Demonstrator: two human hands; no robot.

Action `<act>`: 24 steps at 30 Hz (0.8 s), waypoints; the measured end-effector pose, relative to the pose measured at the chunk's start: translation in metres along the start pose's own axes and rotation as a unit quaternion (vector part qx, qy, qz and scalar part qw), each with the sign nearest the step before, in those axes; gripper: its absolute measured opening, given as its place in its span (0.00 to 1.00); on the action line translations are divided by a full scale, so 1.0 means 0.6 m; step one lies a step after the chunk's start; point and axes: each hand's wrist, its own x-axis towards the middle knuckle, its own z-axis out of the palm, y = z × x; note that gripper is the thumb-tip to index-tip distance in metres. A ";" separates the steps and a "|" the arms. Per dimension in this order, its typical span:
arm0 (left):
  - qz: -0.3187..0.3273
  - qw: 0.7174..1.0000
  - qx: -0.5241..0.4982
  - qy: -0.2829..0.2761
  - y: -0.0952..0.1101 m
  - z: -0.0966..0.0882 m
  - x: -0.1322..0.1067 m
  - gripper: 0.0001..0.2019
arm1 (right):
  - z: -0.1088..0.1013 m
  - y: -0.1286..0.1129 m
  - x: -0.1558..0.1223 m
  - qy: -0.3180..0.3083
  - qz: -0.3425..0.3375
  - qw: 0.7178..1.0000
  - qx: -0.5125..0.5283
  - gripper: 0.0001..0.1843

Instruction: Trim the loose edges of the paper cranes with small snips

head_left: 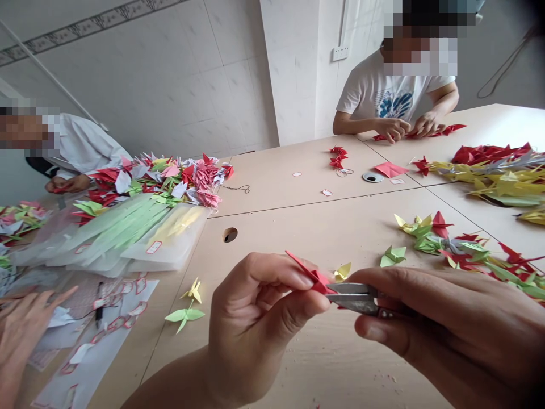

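My left hand (251, 324) pinches a folded red paper crane (313, 278) between thumb and fingers. My right hand (430, 318) grips a pair of steel thread snips (353, 298), whose blades reach the crane's edge. A small yellow paper crane (343, 271) lies just behind the snips on the pale wooden table (323, 238). To the left of my left hand lie a yellow crane and a green crane (185, 312), joined on a thread. Beyond my right hand, a strand of green and red cranes (430, 238) spreads across the table.
A co-worker's hand (29, 335) enters at the lower left, above a white sheet of red-outlined labels (96, 341). Plastic sleeves of paper strips (123, 233) and heaped cranes (170, 182) fill the far left. Another person (392, 96) handles red cranes at the far right.
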 end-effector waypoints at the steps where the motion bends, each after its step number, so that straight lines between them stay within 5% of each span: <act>1: 0.000 1.000 0.004 -0.002 0.000 -0.001 0.000 0.15 | -0.001 0.001 0.000 -0.004 0.001 1.000 0.000 0.11; 12: -0.003 1.000 0.008 0.005 0.002 0.002 -0.002 0.15 | 0.000 -0.005 -0.001 -0.007 0.005 1.000 -0.015 0.13; 18: -0.003 1.000 0.010 0.009 -0.002 -0.003 -0.006 0.15 | 0.000 -0.008 0.000 -0.009 0.015 0.999 -0.046 0.22; 24: -0.020 1.000 -0.002 0.024 -0.003 -0.005 -0.011 0.15 | -0.004 -0.004 0.001 -0.015 0.016 0.999 -0.033 0.19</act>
